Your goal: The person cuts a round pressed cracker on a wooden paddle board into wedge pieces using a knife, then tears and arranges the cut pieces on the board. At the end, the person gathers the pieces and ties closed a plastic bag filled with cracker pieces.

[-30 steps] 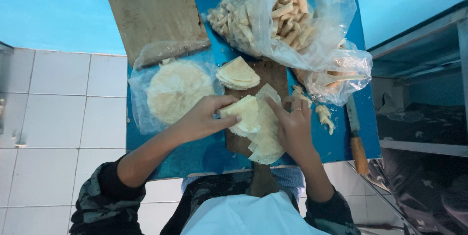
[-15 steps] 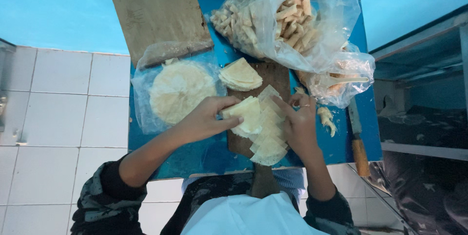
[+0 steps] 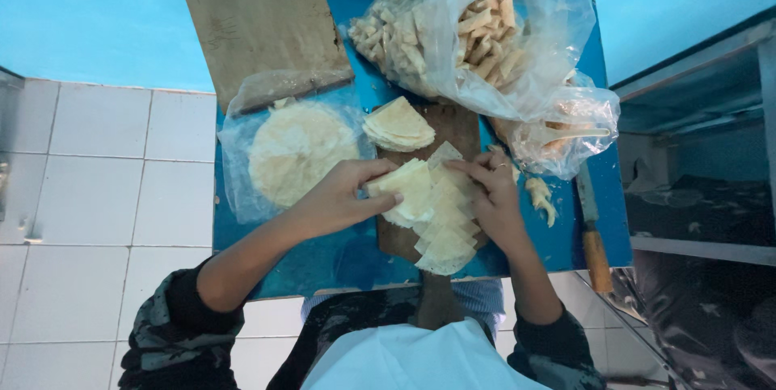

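At the far left of the blue surface lies a clear plastic bag holding a round stack of pale wrappers, with a worn wooden board above it. My left hand is curled shut on a small fan of pale triangular pastry sheets, thumb on top and fingers under. Just beyond sits another folded stack of pale wrappers. Under my hands, a dark wooden cutting board carries an overlapping row of cut triangular sheets. My right hand pinches the upper edge of that row, fingers nearly closed. To the right are clear bags of rolled pastry sticks and a wooden-handled knife.

The sheets look thin; I judge that tugging too hard could tear one, or nudge the row's lowest pieces off the board's near edge.
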